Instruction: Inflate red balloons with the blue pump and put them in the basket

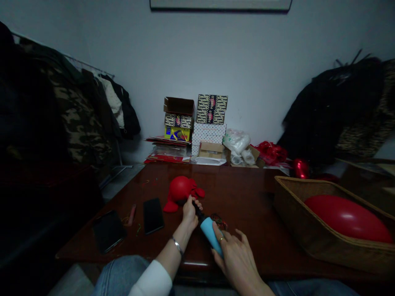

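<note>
My left hand (190,211) is closed around the black front end of a light-blue hand pump (211,234). Right at its fingertips sits a red balloon (180,189), round in the middle with smaller red lobes at its sides; whether its neck is fitted on the pump is hidden by my fingers. My right hand (236,253) grips the pump's blue body from the near side, thumb and index finger along it, the other fingers loosely spread. The pump slants over the table from upper left to lower right.
On the brown table (240,193) lie two dark phone-like slabs (153,215), a small pinkish stick (132,214) and tangled thin cords (219,221). A wicker basket (296,218) holding a large red balloon (348,218) stands right. Stacked boxes (211,109) are behind.
</note>
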`<control>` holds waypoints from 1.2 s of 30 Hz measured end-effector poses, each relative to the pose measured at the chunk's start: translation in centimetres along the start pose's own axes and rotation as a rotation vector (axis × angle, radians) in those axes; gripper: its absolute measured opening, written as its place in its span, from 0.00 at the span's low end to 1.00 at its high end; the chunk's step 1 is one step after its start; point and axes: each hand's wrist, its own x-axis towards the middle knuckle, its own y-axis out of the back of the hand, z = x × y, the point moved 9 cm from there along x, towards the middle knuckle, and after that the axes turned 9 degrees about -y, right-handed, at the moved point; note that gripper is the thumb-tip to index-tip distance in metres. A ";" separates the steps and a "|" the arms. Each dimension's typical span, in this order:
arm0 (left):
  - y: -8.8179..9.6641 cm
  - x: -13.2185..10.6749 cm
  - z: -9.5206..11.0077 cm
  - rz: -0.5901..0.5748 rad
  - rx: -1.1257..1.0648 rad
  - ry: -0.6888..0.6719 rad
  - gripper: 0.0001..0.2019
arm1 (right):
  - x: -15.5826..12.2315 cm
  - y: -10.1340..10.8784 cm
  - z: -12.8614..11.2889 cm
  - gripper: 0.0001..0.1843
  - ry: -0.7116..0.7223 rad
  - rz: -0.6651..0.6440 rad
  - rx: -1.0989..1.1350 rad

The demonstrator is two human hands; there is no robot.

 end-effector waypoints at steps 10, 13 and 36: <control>1.2 1.6 1.3 0.011 0.044 -0.070 0.13 | -4.7 1.8 3.1 0.37 0.245 0.172 -0.047; 0.8 1.1 1.1 0.011 0.048 -0.050 0.13 | -5.3 1.9 3.7 0.38 0.278 0.165 -0.077; 0.4 -1.6 -2.1 -0.012 0.066 0.030 0.15 | 0.5 0.0 0.9 0.32 0.001 -0.002 -0.031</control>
